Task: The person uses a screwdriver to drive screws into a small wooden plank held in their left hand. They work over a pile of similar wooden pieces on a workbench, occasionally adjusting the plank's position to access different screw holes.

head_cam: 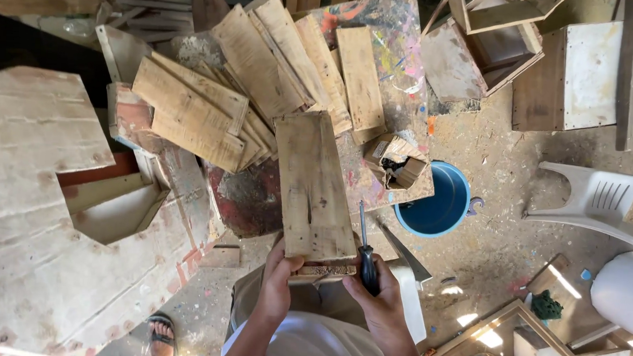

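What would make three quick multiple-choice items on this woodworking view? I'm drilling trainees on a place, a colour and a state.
1. Where is the bucket?
A. on the floor, right of the paint-stained table
B. on the white chair
C. on the pile of boards

2. What colour is the bucket?
A. red
B. blue
C. yellow

3. What is the right hand doing?
A. resting open on the floor
B. lifting the bucket
C. closed round a dark-handled screwdriver

Key:
1 A, it stands on the dusty ground by the table's right edge.
2 B, its wall and inside are blue.
3 C, its grip wraps the handle beside the plank, whose near end the left hand holds.
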